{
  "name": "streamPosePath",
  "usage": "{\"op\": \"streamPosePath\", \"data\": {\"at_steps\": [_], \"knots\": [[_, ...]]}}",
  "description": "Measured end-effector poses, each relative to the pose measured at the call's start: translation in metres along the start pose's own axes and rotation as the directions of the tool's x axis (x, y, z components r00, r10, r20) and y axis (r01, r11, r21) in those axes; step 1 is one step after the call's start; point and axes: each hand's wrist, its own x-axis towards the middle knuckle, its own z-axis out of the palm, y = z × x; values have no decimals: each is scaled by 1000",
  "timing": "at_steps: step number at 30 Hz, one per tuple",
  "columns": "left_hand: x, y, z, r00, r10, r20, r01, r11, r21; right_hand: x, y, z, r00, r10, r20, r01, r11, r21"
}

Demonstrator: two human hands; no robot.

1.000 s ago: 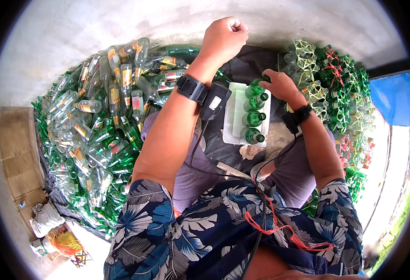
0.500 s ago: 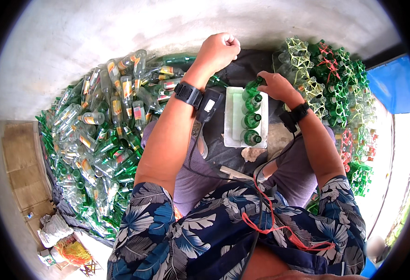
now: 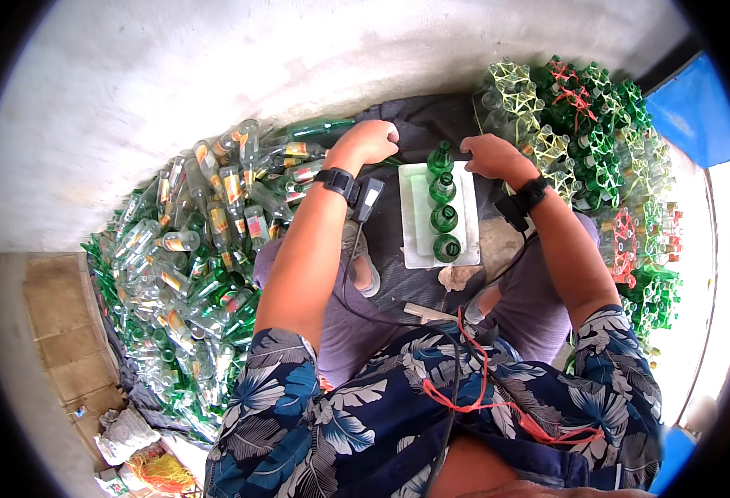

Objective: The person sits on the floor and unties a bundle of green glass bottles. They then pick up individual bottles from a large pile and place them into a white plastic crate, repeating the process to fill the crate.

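Several green glass bottles (image 3: 442, 189) stand upright in a row in a white foam tray (image 3: 413, 257) between my legs. My right hand (image 3: 499, 158) is just right of the farthest bottle, apart from it. Its fingers are loosely bent and partly spread, and no object shows in them. My left hand (image 3: 366, 143) is curled closed near the far right edge of the bottle pile, above a lying green bottle neck. Its palm and most of its fingers are turned away, so anything inside is hidden.
A large heap of loose clear and green bottles (image 3: 224, 207) fills the left side. Stacked bottles bound with yellow and red string (image 3: 576, 104) stand at right. A black cable (image 3: 381, 319) crosses my lap. A pale wall (image 3: 215, 66) closes off the back.
My left hand has come down from near the wall toward the bottles. My right hand has let go of the farthest bottle, moving slightly right. That bottle, tilted before, now stands upright.
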Motion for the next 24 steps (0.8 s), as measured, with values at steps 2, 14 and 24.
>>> {"op": "streamPosePath", "data": {"at_steps": [2,14,24], "knots": [[19,-40,34,996,8,-93,-17,995,-101,4,0,0,1000,-25,-2,25,1000,1],[70,-145,245,891,-430,145,307,336,-890,-29,-4,-39,996,85,39,-89,992,95],[156,-187,309,936,-352,10,196,497,-846,-28,-5,-50,977,195,89,-205,970,131]]}}
